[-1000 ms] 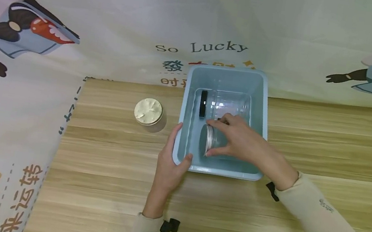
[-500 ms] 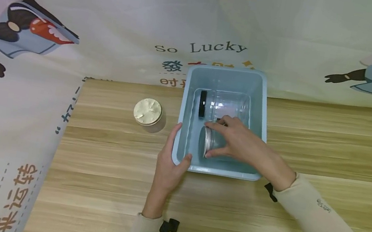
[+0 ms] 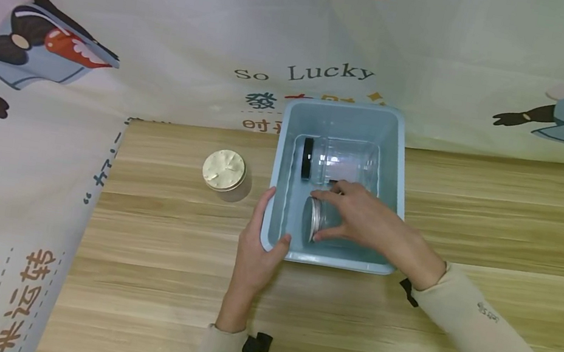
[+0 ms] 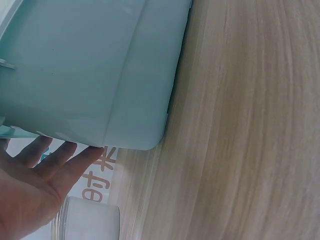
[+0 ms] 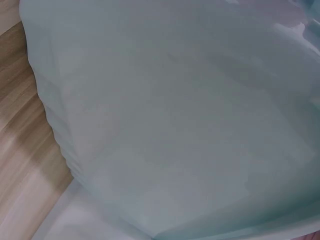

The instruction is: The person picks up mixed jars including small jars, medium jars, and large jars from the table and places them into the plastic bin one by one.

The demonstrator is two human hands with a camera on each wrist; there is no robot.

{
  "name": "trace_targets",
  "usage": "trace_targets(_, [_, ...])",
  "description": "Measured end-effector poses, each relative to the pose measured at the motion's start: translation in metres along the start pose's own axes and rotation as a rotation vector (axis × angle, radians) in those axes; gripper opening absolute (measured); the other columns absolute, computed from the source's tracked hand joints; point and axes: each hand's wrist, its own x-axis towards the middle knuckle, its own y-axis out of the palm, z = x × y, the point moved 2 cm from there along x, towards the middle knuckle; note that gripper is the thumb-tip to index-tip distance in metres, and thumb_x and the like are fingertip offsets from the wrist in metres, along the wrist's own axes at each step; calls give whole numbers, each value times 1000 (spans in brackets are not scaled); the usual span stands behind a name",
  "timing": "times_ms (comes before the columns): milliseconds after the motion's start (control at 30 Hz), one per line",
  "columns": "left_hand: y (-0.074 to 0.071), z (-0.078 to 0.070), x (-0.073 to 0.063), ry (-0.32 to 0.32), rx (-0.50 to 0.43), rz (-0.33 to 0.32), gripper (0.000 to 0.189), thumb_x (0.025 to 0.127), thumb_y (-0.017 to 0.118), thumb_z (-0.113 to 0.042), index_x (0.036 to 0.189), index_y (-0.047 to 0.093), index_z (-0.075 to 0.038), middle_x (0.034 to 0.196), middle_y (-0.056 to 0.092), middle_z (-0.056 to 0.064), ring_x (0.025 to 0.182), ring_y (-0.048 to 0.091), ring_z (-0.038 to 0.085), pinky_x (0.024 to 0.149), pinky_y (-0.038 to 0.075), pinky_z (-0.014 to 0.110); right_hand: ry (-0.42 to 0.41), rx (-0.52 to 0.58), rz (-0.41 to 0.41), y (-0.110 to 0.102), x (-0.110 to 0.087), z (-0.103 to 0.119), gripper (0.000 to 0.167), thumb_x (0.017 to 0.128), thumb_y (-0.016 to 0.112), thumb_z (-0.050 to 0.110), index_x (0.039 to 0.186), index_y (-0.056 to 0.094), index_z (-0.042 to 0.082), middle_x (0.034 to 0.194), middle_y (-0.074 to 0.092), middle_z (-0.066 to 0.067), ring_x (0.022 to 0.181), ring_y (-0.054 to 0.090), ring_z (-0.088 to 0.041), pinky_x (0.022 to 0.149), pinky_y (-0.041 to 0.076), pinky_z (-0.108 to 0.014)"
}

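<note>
A light blue plastic bin [image 3: 327, 261] stands on the wooden table. My left hand [image 3: 260, 252] holds its near left corner, thumb over the rim and fingers along the outer left wall; the left wrist view shows those fingers [image 4: 70, 162] against the wall. Inside the bin, my right hand [image 3: 359, 213] grips a clear jar with a silver lid [image 3: 315, 220], lying on its side; the hand covers part of its body. Behind it lies a larger clear jar [image 3: 348, 159] with a black lid [image 3: 307, 158]. The right wrist view shows mostly pale blue bin surface [image 5: 165, 125], without the hand.
Left of the bin, a jar with a gold-coloured lid [image 3: 224, 171] stands upright on the wooden table [image 3: 155, 279]. In the left wrist view a pale jar [image 4: 90, 217] is close below the left hand. A printed cloth [image 3: 201, 21] hangs at the back and sides.
The right hand and the silver-lidded jar have shifted very slightly toward the near side of the bin. The left hand keeps its place at the corner.
</note>
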Motion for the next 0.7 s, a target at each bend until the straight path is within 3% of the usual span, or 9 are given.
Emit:
trace_targets(367, [0, -1, 0, -4, -11, 3, 79, 82, 63, -23, 154, 34, -17, 136, 56, 19, 107, 59, 41, 85, 50, 55, 22, 31, 1, -3, -2, -2, 71, 79, 79, 49, 137, 61, 12, 128, 61, -18, 109, 63, -31, 92, 53, -43])
trace_targets(700, [0, -1, 0, -15, -13, 3, 79, 80, 62, -22, 154, 34, -20, 138, 55, 18, 109, 58, 39, 88, 48, 58, 22, 48, -6, -4, -5, -3, 67, 79, 80, 46, 134, 63, 11, 127, 61, -17, 107, 64, -29, 90, 53, -41])
